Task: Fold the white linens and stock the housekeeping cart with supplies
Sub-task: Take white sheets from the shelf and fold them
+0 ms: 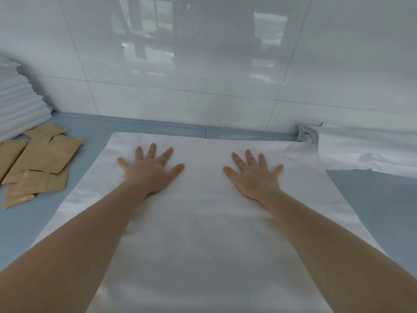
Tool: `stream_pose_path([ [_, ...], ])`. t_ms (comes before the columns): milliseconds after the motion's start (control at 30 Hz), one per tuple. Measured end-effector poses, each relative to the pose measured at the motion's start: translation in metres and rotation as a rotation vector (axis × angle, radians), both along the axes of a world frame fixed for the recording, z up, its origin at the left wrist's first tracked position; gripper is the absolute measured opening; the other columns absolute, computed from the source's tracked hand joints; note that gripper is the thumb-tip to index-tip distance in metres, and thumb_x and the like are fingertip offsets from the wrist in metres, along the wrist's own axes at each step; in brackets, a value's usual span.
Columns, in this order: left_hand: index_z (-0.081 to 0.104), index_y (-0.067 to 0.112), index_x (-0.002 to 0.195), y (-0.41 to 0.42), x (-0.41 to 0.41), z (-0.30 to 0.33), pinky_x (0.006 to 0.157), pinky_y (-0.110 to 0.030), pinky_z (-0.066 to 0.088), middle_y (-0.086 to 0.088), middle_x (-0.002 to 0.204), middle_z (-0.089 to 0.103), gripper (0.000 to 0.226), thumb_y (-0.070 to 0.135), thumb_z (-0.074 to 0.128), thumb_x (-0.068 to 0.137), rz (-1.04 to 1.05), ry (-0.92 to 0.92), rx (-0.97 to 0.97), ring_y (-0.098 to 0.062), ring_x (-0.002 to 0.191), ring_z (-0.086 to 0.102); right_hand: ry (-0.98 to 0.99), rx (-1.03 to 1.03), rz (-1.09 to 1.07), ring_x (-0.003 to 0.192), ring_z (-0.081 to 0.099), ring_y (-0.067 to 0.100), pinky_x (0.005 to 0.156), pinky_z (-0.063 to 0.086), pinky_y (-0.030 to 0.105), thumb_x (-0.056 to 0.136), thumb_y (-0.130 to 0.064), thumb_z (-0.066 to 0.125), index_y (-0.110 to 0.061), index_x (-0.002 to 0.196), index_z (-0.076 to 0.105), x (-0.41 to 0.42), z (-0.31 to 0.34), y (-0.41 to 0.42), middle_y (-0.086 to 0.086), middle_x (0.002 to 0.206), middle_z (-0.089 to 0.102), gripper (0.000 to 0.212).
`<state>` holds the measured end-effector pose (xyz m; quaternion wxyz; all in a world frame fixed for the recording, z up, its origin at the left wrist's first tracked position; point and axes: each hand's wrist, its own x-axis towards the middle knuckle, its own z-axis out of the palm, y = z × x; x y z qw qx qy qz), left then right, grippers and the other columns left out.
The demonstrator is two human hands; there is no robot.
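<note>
A white linen (203, 222) lies spread flat on the blue-grey table (372, 199), reaching from the near edge almost to the wall. My left hand (150, 171) presses flat on its far left part, fingers straight and spread. My right hand (253, 172) presses flat on its far right part in the same way. Both forearms stretch over the cloth. Neither hand holds anything.
A stack of folded white linens (20, 102) stands at the far left against the wall. Several tan paper packets (38, 163) lie scattered in front of it. More loose white linen (365, 147) lies at the right. A glossy white tiled wall (203, 64) closes the back.
</note>
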<state>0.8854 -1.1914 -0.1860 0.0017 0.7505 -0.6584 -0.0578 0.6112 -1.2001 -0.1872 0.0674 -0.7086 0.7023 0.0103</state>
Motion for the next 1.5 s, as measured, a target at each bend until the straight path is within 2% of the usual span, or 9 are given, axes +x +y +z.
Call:
stream_pose_path([
  [133,-0.003,0.057,0.143,-0.017,-0.007,0.000,0.103,-0.073,0.004,0.011,0.160,-0.007,0.081,0.090,0.003,0.069,0.008,0.007,-0.013,-0.027,0.147,-0.005,-0.035,-0.018,-0.020,0.148,-0.007,0.024,0.107,-0.004,0.071,0.093,-0.066,0.010,-0.049,0.148,0.002,0.023,0.006,-0.037,-0.013,0.161,-0.006,0.058],
  [300,-0.003,0.057,0.143,-0.024,0.004,-0.008,0.105,-0.070,0.003,0.012,0.160,-0.006,0.074,0.085,0.001,0.074,0.009,0.016,-0.046,-0.024,0.147,-0.006,-0.027,-0.078,0.425,0.147,-0.006,0.009,0.115,-0.007,0.057,0.096,-0.060,0.009,-0.049,0.148,0.004,0.095,-0.007,-0.053,-0.018,0.159,-0.004,0.053],
  [533,-0.005,0.058,0.142,-0.028,0.007,-0.015,0.105,-0.069,0.007,0.013,0.160,-0.007,0.071,0.082,0.000,0.076,0.004,-0.010,-0.074,-0.022,0.148,-0.004,0.099,-0.021,-0.155,0.148,-0.001,0.012,0.119,0.000,0.049,0.100,-0.049,0.009,-0.030,0.153,0.004,-0.112,0.009,-0.071,-0.007,0.162,-0.002,0.057],
  [600,-0.005,0.058,0.142,-0.028,0.006,-0.015,0.105,-0.069,0.006,0.013,0.160,-0.007,0.072,0.083,0.000,0.075,0.007,-0.008,-0.079,-0.023,0.148,-0.004,0.110,-0.044,-0.140,0.148,0.000,0.016,0.117,-0.001,0.054,0.100,-0.048,0.010,-0.026,0.153,0.007,-0.091,0.006,-0.077,-0.006,0.162,0.001,0.057],
  [733,-0.006,0.058,0.142,-0.027,0.009,-0.015,0.107,-0.068,0.005,0.013,0.160,-0.007,0.073,0.084,-0.002,0.074,0.008,0.010,-0.083,-0.022,0.148,-0.004,0.041,-0.028,0.088,0.148,-0.005,0.013,0.115,-0.007,0.052,0.094,-0.066,0.010,-0.044,0.150,0.002,-0.050,-0.001,-0.076,-0.014,0.160,-0.006,0.061],
  [900,-0.005,0.058,0.142,-0.025,0.007,-0.014,0.108,-0.066,0.007,0.014,0.160,-0.006,0.073,0.084,0.000,0.075,-0.001,0.010,-0.057,-0.021,0.148,-0.003,0.111,-0.026,-0.191,0.148,-0.004,0.015,0.119,-0.001,0.045,0.094,-0.063,0.010,-0.027,0.154,0.006,-0.129,0.006,-0.070,0.000,0.162,-0.002,0.070],
  [1100,-0.005,0.057,0.143,-0.008,0.024,-0.010,0.110,-0.062,0.009,0.014,0.160,-0.007,0.075,0.084,-0.002,0.074,0.010,-0.017,-0.044,-0.019,0.148,-0.002,0.045,0.007,-0.209,0.148,-0.007,0.028,0.118,-0.004,0.047,0.091,-0.069,0.011,-0.038,0.152,0.001,-0.085,0.002,-0.041,0.006,0.161,-0.006,0.069],
  [1267,-0.005,0.057,0.144,0.002,0.032,-0.010,0.110,-0.061,0.009,0.014,0.160,-0.008,0.076,0.084,-0.004,0.073,0.016,-0.009,-0.058,-0.019,0.148,-0.002,0.002,0.008,0.141,0.148,-0.009,0.021,0.117,-0.006,0.047,0.089,-0.073,0.013,-0.046,0.149,0.000,-0.012,-0.002,-0.042,-0.004,0.161,-0.009,0.067],
  [1500,-0.004,0.054,0.145,-0.001,0.027,-0.012,0.108,-0.066,0.004,0.009,0.160,-0.007,0.072,0.081,0.003,0.079,-0.017,0.012,-0.064,-0.024,0.148,-0.005,0.050,-0.051,-0.378,0.147,0.003,0.029,0.117,0.007,0.053,0.089,-0.068,0.011,-0.023,0.152,0.010,-0.066,0.010,-0.057,0.012,0.161,0.004,0.078],
])
